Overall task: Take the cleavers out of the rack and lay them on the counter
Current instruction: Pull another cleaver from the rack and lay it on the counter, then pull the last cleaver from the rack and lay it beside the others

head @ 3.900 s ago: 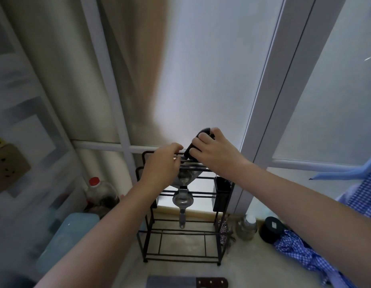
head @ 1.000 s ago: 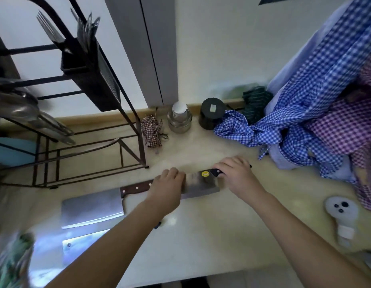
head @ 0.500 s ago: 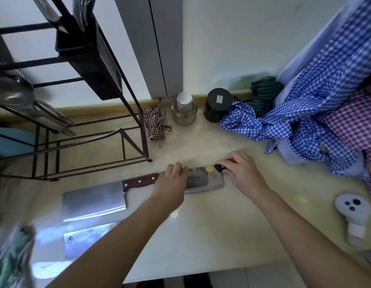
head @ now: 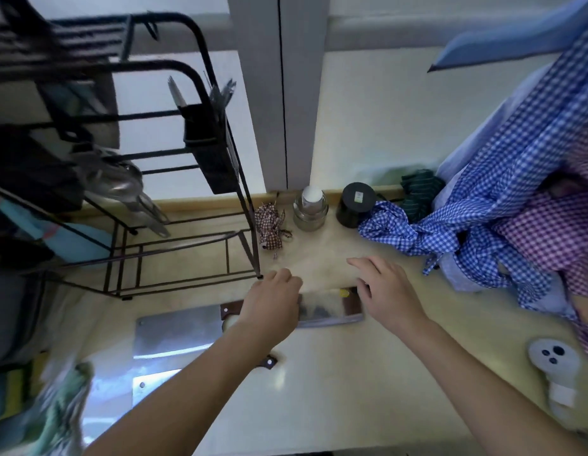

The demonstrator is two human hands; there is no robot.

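Three cleavers lie on the pale counter. The newest one, a steel cleaver with a yellow sticker, rests flat between my hands. My right hand hovers over its handle end with fingers spread, holding nothing. Over the blade's left end my left hand is loosely curled, gripping nothing. A wooden-handled cleaver lies to the left, its handle partly under my left hand. The third cleaver lies nearer me, mostly behind my left forearm. The black wire rack stands at the back left.
The rack carries a black cutlery holder and hanging ladles. A glass jar, a black jar and a small checked bundle stand by the wall. Blue checked cloth crowds the right; a white device lies right.
The yellow-sticker cleaver came from the rack down onto the counter. My right hand has let go of its handle and spread open; my left hand has lifted slightly.
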